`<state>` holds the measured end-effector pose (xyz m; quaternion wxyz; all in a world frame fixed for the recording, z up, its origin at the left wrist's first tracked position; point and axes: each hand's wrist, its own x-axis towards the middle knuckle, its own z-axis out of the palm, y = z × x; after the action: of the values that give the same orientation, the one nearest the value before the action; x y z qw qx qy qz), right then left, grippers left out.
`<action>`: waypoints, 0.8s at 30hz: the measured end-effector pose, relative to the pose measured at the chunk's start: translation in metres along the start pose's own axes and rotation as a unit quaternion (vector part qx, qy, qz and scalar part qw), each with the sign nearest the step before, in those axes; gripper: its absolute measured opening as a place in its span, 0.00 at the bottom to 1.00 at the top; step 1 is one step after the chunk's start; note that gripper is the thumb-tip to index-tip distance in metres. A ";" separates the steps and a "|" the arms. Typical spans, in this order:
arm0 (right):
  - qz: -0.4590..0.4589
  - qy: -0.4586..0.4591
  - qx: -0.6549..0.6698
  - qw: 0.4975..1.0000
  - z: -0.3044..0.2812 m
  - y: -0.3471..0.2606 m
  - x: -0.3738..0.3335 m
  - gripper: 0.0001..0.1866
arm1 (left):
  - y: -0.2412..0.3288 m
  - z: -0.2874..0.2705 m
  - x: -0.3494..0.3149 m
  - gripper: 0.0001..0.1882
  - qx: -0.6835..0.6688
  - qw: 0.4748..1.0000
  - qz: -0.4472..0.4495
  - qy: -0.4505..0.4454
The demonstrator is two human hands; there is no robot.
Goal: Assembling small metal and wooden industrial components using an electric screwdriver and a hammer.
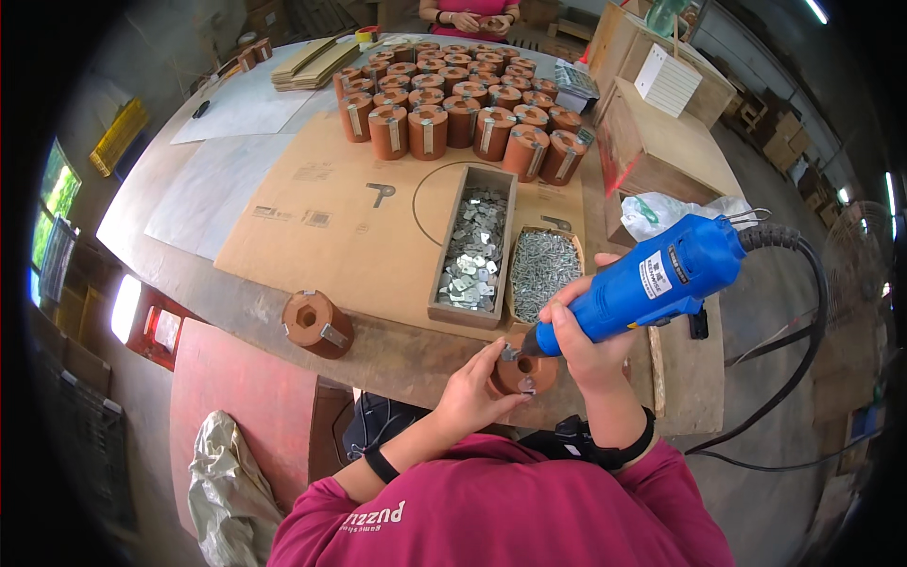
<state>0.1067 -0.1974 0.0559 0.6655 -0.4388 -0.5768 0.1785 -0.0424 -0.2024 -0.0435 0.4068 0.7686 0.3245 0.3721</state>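
My right hand (588,352) grips a blue corded electric screwdriver (619,302), its tip pointing down at the top of a reddish-brown cylinder (518,380) with a hole in its middle. Fingers and thumb of my left hand (470,392) hold that cylinder at the table's near edge. A small metal plate (510,353) lies on its top by my left fingertips, close to the screwdriver's tip. Whether the tip sits on a screw is hidden. Another such cylinder (318,324), with a metal strip on it, stands to the left.
Beyond my hands are a long wooden box (437,283) of small metal plates and a carton (513,307) of screws. Several finished-looking cylinders (427,132) crowd the far table. A wooden crate (661,161) and a plastic bag (652,215) are at right. Another person (470,17) stands opposite.
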 end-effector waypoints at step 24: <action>0.060 -0.058 0.056 0.995 0.014 -0.024 0.009 0.27 | -0.003 0.002 0.000 0.42 0.010 1.000 -0.009 -0.018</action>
<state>0.0899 -0.1986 0.0802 0.6429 -0.4235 -0.5758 0.2754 -0.0413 -0.2018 -0.0468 0.4077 0.7764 0.3277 0.3516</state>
